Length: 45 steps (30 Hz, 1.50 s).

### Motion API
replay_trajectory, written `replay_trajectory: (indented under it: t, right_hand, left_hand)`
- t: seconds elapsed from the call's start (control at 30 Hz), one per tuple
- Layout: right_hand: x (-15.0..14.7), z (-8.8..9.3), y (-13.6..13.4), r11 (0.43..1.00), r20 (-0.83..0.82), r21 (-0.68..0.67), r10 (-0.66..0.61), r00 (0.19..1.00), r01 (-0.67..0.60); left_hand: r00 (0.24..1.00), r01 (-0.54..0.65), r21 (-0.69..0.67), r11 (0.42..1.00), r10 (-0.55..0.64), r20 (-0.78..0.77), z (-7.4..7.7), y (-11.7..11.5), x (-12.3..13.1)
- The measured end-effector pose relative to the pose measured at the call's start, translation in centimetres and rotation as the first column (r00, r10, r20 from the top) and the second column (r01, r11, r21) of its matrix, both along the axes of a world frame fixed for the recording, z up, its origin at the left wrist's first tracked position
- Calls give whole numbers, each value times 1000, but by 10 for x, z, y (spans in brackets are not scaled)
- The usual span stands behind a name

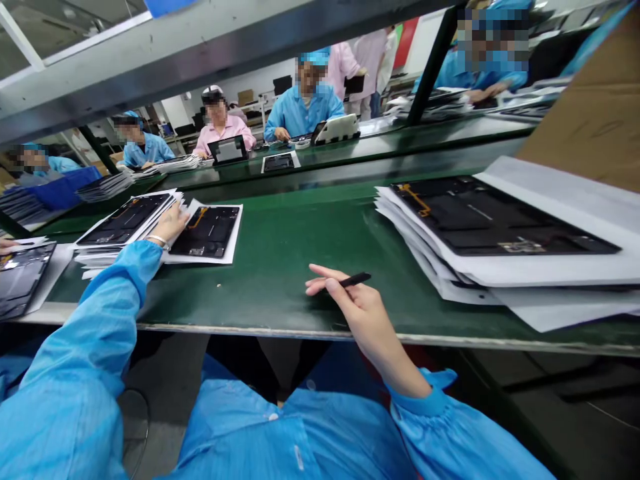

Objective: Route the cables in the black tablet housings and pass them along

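Reading from the left, I note a dark panel [23,283] on a white sheet at the bench's near edge, another person's hand [7,246] just behind it. Next stands the left stack [123,223], dark panels interleaved with white sheets, the top one bearing an orange ribbon strip. My left hand [170,223], a pale band at its wrist, is at the right side of that stack, fingers reaching over the far left corner of a single panel [213,233], which lies on its own white sheet beside the stack; whether these fingers grasp a sheet or merely rest there, I cannot tell. Beyond, on the far bench, a dark screen [229,150] stands propped and a sheeted panel [279,162] lies flat, before a worker in blue. My right hand [353,297] is over the green bench [273,233], thumb and fingers closed around a slim black tool [359,278], fingertips pointing left. At far right sits the right stack [505,223], panel uppermost, uneven white sheets beneath; brown cardboard [590,107] rises behind it.
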State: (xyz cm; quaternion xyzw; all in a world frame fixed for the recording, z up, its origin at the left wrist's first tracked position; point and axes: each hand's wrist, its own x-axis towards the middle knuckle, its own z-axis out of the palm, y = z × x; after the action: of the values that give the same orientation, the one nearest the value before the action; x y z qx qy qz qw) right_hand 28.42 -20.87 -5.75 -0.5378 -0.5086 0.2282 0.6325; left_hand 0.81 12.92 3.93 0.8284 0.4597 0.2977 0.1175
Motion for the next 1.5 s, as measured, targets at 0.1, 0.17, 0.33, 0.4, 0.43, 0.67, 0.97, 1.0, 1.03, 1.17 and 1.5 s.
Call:
replay_trajectory:
  t: [0.1,0.17,0.33,0.4,0.43,0.67,0.97,1.0,1.03,1.17,1.5]
  right_hand:
    - [-4,-1,-2,1000,35,7,-27,999,27]
    - [-9,-1,-6,999,59,40,-36,998,33]
    - [-2,0,-28,985,346,157,-122,930,71]
    - [17,6,-44,983,435,142,-164,885,112]
    - [30,11,-54,979,495,142,-197,846,145]
    - [149,58,-91,878,971,20,-131,199,479]
    - [203,77,-84,895,984,-167,128,121,413]
    - [204,80,-87,901,983,-176,139,120,398]
    - [206,83,-90,905,982,-179,143,120,385]
    - [204,85,-109,916,982,-181,147,121,357]
    - [192,77,-121,897,977,-199,211,15,395]
  left_hand:
    - [985,150,94,984,-141,-95,-20,-28,18]
    - [944,302,87,950,-285,-166,-39,-51,29]
    - [834,499,111,860,-441,-330,-90,-70,26]
    - [820,514,169,841,-424,-385,-104,-62,20]
    - [822,511,207,834,-403,-402,-108,-57,17]
    - [881,391,288,874,-265,-391,-112,-53,12]
    - [895,409,213,887,-345,-283,-125,-45,10]
    - [894,414,208,886,-353,-277,-127,-42,9]
    - [893,418,205,885,-358,-272,-129,-39,7]
    - [887,437,191,879,-386,-252,-136,-33,6]
    - [907,381,201,902,-324,-268,-130,-44,12]
